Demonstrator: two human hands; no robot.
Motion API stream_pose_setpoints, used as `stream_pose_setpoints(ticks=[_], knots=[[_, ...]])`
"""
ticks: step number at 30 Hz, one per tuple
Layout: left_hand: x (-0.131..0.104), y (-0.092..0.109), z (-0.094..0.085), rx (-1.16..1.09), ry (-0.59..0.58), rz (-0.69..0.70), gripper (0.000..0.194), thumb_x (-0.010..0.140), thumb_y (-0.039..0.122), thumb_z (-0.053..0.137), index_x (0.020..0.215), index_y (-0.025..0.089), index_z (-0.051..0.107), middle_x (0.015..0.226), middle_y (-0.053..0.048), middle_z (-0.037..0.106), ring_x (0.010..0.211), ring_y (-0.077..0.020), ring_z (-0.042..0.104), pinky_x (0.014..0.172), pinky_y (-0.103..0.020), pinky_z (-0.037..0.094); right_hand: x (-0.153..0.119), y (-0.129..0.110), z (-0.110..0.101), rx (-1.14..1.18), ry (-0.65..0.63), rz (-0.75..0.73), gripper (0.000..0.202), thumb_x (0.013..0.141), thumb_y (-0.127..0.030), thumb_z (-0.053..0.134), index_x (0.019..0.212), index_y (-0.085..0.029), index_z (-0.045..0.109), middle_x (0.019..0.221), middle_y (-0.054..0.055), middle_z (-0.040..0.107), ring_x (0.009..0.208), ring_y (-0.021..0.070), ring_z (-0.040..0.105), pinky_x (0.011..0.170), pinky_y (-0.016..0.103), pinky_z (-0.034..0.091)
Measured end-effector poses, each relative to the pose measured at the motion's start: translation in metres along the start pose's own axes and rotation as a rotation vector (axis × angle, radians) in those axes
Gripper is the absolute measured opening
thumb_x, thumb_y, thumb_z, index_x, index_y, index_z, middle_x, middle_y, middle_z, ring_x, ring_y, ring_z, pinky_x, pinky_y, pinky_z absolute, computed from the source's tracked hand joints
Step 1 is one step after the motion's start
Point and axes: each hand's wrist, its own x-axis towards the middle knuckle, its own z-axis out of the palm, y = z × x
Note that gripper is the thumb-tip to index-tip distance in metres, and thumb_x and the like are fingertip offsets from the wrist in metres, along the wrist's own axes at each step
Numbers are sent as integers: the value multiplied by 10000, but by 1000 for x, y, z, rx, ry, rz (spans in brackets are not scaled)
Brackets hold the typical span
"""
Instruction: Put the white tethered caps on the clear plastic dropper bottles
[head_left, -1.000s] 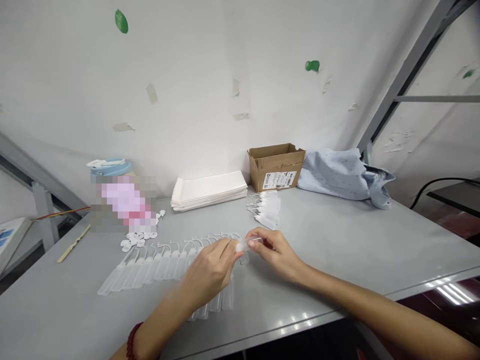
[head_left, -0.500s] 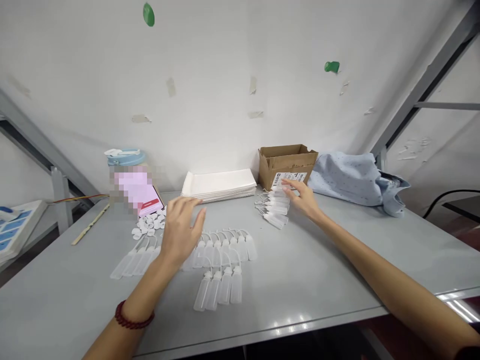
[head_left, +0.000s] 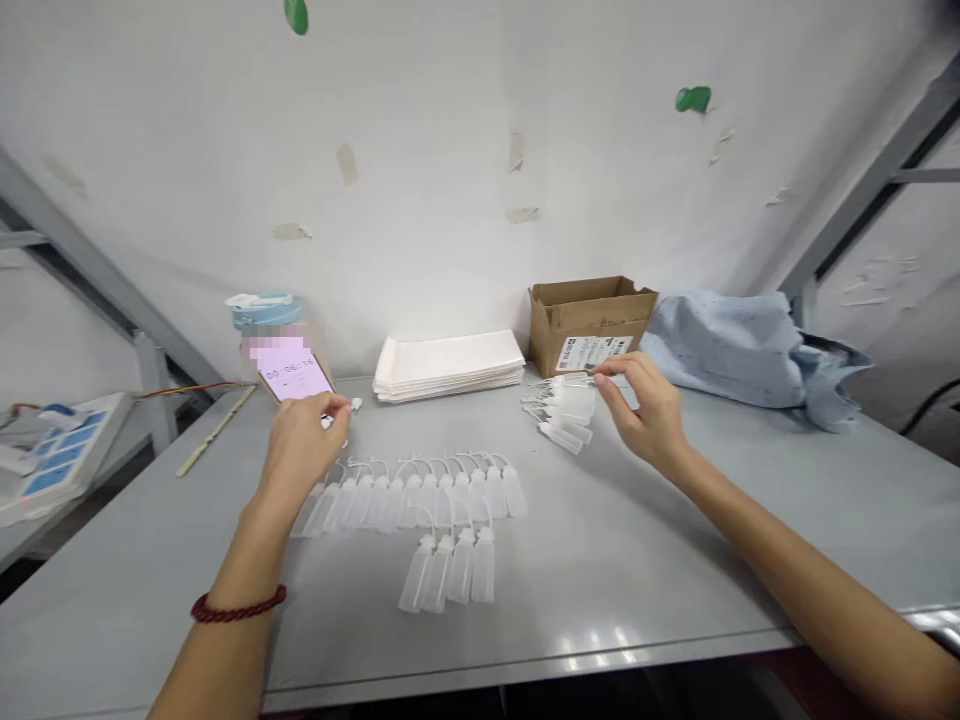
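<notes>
My left hand (head_left: 304, 445) has thumb and forefinger closed together over the loose white caps (head_left: 356, 404), most of which it covers. What its fingertips hold is hidden. My right hand (head_left: 649, 410) pinches the end of a small translucent squeeze bottle (head_left: 574, 380) at the top of a pile lying before the cardboard box. More bottles (head_left: 566, 436) of that pile lie beneath, their thin tethers pointing left. Mid-table is a long row of similar bottles (head_left: 382, 502), with tethers curling away from me. A shorter row of bottles (head_left: 450, 572) lies nearer.
Behind stand a stack of white sheets or envelopes (head_left: 450, 365), an open cardboard box (head_left: 589, 320) and crumpled blue cloth (head_left: 720, 345). Left are a phone showing a timer (head_left: 296, 375), a blue-rimmed container (head_left: 266, 312), a thin yellowish stick (head_left: 217, 430) and a white-and-blue device (head_left: 64, 455).
My left hand has moved left and back to the caps, its fingers closing. My right hand has shifted from above the bottle pile to its right end and pinched a bottle. The view has shifted slightly.
</notes>
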Motion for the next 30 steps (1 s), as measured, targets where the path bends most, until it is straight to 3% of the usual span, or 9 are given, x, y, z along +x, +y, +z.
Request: stream_pose_setpoints(ticks=[4,7,15,20,23,26,30], knots=[[5,-18,9,90,-170,-21,249,762,205,474,821,160,711,824,-78,725,847,-256,635,749,-311,447,0,6,1,-2,-44,92,109,860,-250,508,786,-194,566,719,38,621,649,172,561,581,286,442],[3,-21,11,137,-243,-72,259,768,206,481,873,152,712,864,-105,725,885,-269,635,734,-307,448,-6,-5,5,75,-140,111,109,860,-243,508,774,-196,556,676,24,615,606,156,556,490,245,408],[2,-16,19,144,-375,-166,252,738,243,533,918,177,696,891,-137,717,850,-301,648,641,-314,455,-31,-56,17,193,-441,-247,143,873,-112,411,921,-180,528,706,41,619,605,150,531,580,272,441],[1,-9,18,79,-332,-133,230,726,262,518,843,169,693,819,-128,713,822,-315,643,639,-332,452,-32,-58,13,192,-460,-252,396,877,-98,375,1267,-171,366,667,1,559,585,146,497,604,282,449],[0,-1,16,-4,-272,-92,277,745,305,498,894,174,692,821,-99,716,831,-285,643,678,-321,454,-29,-56,9,239,-519,-181,389,908,-154,382,1294,-200,353,689,-8,547,596,136,496,621,280,449],[-3,12,15,-115,-229,-41,310,767,345,488,928,182,696,819,-62,719,804,-238,645,720,-297,459,-28,-59,8,289,-721,-102,334,918,-300,443,1234,-191,432,817,35,574,702,156,541,655,297,463],[-11,34,17,-269,-220,46,301,785,373,504,922,193,702,839,-37,720,750,-205,635,719,-294,473,-31,-65,15,258,-973,28,715,748,-568,612,1292,-156,398,1032,109,533,869,228,548,726,362,483]])
